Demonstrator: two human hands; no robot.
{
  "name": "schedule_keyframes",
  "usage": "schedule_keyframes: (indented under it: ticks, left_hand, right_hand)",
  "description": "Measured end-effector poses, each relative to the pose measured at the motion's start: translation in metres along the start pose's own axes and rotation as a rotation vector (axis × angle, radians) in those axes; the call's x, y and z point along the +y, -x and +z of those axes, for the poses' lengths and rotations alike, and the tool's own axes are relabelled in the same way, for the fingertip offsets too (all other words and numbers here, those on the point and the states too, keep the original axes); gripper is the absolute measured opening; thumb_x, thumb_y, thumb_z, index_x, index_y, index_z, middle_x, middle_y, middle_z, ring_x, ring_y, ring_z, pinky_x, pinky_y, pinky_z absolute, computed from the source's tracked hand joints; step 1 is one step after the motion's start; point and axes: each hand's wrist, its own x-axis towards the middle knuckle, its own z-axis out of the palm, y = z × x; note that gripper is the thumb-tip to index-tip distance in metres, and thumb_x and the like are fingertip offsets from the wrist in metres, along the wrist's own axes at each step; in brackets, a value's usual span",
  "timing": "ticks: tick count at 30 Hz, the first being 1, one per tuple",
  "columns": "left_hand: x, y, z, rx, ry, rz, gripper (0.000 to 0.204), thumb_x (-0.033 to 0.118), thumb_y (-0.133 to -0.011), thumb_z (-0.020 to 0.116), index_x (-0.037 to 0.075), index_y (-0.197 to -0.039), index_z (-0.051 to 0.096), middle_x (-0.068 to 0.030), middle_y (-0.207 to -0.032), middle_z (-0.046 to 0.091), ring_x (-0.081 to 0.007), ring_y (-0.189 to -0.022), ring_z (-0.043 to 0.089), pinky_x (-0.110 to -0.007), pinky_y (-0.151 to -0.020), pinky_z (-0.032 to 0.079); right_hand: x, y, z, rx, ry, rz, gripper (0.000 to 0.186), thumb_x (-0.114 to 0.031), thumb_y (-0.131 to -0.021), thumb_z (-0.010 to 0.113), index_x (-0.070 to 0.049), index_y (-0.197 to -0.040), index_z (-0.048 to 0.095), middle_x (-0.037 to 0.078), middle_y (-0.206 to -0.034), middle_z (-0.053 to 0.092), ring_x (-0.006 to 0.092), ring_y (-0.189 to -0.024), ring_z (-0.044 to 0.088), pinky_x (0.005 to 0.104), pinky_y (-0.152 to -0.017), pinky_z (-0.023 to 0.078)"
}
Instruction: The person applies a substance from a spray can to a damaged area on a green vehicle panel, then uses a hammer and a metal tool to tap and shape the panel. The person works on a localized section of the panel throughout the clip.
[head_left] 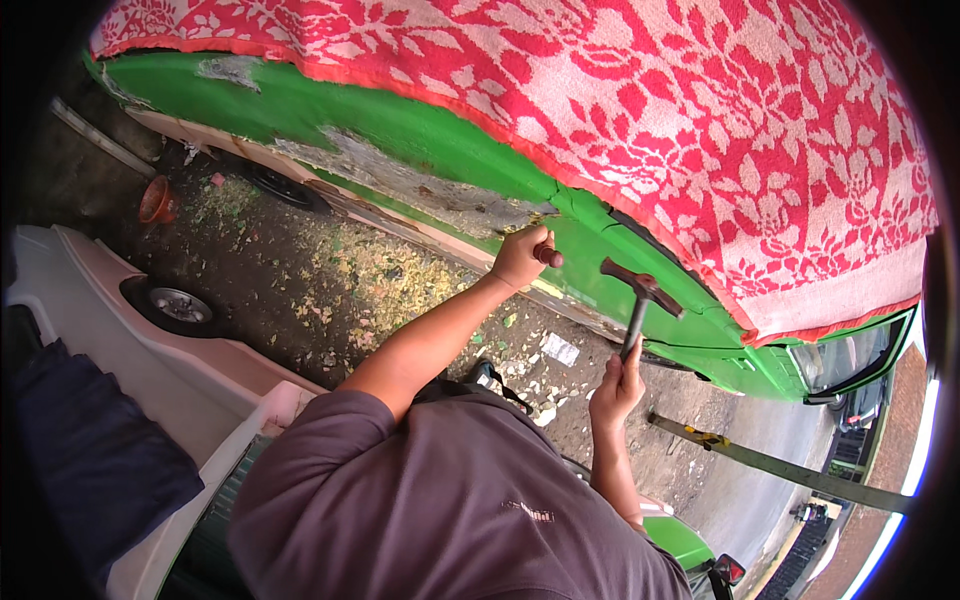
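Note:
My left hand (520, 260) is closed around a brown-handled tool (548, 254) held against the side of a green vehicle (440, 130). The rounded butt of the handle points back toward me, and the hand hides its working end, so its exact kind does not show. Beside the hand, a scraped patch (400, 180) of grey and rusty metal runs along the panel. In my right hand (617, 395) is a hammer (640, 287), gripped by its dark shaft. Its head is raised, a short way right of the handle's butt and apart from it.
A red and pink patterned cloth (640, 90) covers the vehicle's top. Paint and filler chips (390, 280) litter the ground. At left stands a pale car (130, 290) with dark fabric (100, 460) on it; an orange bowl (156, 200) lies farther off. A post (780, 463) is at right.

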Motion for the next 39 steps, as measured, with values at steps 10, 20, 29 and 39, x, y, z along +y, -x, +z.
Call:
schedule_keyframes:
  ticks: [10, 20, 29, 39]
  left_hand:
    - [-0.003, -0.004, -0.003, 0.062, 0.088, 0.002, 0.030, 0.009, -0.090, 0.063, 0.003, -0.069, 0.043, -0.0121, -0.058, 0.044, -0.0174, -0.054, 0.038, -0.032, -0.054, 0.040]
    - [-0.010, 0.013, 0.003, 0.072, 0.001, -0.105, 0.031, 0.018, -0.092, 0.063, 0.002, -0.071, 0.045, -0.0183, -0.061, 0.048, -0.0313, -0.055, 0.038, -0.037, -0.054, 0.041]
    - [0.006, 0.026, -0.019, -0.030, 0.089, 0.345, 0.038, 0.002, -0.081, 0.067, 0.006, -0.063, 0.034, -0.0105, -0.057, 0.038, -0.0290, -0.051, 0.042, -0.040, -0.049, 0.036]
    - [0.023, 0.010, -0.019, -0.065, 0.066, 0.522, 0.037, -0.002, -0.077, 0.068, 0.007, -0.062, 0.035, -0.0085, -0.056, 0.037, -0.0284, -0.049, 0.042, -0.040, -0.048, 0.035]
  right_hand:
    - [-0.012, -0.007, 0.015, -0.110, 0.034, 0.027, 0.052, 0.003, -0.091, 0.055, -0.003, -0.141, 0.046, 0.018, -0.075, 0.062, 0.0138, -0.059, 0.054, 0.0260, -0.060, 0.047]
    - [-0.010, -0.021, 0.022, -0.214, 0.084, -0.082, 0.052, -0.001, -0.090, 0.061, -0.010, -0.140, 0.050, 0.020, -0.080, 0.063, 0.0272, -0.060, 0.060, 0.0308, -0.060, 0.048]
    - [-0.011, -0.011, -0.005, -0.041, -0.084, 0.063, 0.049, 0.006, -0.090, 0.056, 0.003, -0.138, 0.049, 0.007, -0.075, 0.059, 0.0092, -0.063, 0.050, 0.0233, -0.062, 0.044]
    - [-0.015, -0.008, -0.013, -0.055, -0.196, 0.300, 0.050, 0.001, -0.092, 0.056, -0.002, -0.141, 0.047, -0.003, -0.069, 0.046, 0.0052, -0.061, 0.041, 0.0207, -0.055, 0.035]
